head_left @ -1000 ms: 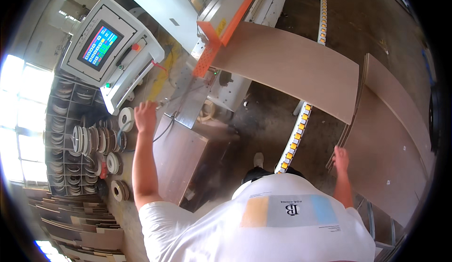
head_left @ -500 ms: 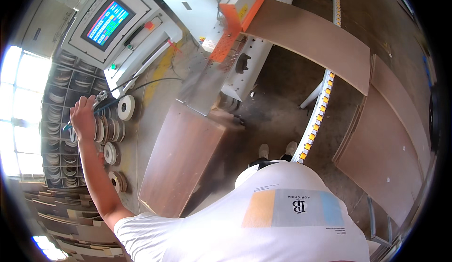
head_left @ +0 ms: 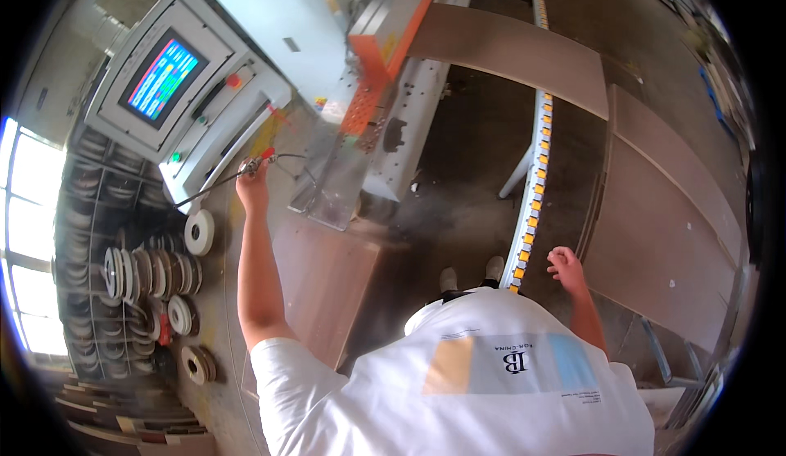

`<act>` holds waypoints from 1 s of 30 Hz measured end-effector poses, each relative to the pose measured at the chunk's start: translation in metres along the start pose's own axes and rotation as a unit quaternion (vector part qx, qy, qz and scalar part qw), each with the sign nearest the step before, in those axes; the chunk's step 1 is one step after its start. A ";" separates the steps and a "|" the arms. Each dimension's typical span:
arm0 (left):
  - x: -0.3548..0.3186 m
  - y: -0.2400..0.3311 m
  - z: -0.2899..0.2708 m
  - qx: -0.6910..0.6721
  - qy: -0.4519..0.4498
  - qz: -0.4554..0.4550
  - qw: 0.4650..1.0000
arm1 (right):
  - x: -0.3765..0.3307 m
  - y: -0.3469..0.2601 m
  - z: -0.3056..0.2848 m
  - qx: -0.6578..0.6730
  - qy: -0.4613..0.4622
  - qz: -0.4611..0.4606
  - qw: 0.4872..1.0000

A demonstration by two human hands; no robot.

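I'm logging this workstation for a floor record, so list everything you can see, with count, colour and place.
air blow gun: one, metal with a red tip and black hose, in the left hand below the control panel
control panel: one, grey, lit multicolour screen, upper left
edge-banding machine: one, grey with an orange guard, top centre
roller rail: one, white with yellow rollers, centre right
wood panels: several, brown, on the right, one at top, one below the left arm
edging tape rolls: many, pale, racked at left
shoes: two, white, bottom centre
left hand: one, gripping the air blow gun
right hand: one, empty, beside the roller rail
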State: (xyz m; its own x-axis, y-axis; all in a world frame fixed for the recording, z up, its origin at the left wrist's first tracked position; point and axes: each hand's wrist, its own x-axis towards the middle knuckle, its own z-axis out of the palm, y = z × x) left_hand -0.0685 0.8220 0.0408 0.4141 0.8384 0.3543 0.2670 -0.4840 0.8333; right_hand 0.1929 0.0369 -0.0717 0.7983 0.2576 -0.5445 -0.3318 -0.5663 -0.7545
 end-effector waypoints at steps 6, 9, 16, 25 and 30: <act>0.079 -0.053 0.107 0.056 0.053 -0.042 0.996 | -0.096 0.098 -0.013 0.062 0.072 0.136 0.986; 0.121 -0.060 0.129 0.189 -0.014 -0.070 0.979 | -0.165 0.204 -0.020 0.143 0.108 0.267 0.947; 0.024 0.004 0.186 0.066 0.102 -0.224 0.967 | -0.309 0.317 0.042 0.340 0.259 0.439 0.790; -0.285 0.131 0.364 -0.294 -0.258 -0.234 0.890 | -0.225 0.463 0.078 0.430 0.215 0.326 0.814; -0.422 0.251 0.428 -0.226 -0.554 -0.002 0.802 | -0.183 0.388 -0.033 0.143 0.118 0.286 0.940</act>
State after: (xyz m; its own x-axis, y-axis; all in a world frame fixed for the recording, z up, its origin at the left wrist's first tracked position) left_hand 0.1965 0.2396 -0.0818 0.9993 -0.0177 -0.0336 0.0310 -0.1328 0.9907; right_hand -0.0652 -0.2557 -0.2528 0.5269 -0.2252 -0.8196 -0.8349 -0.3179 -0.4494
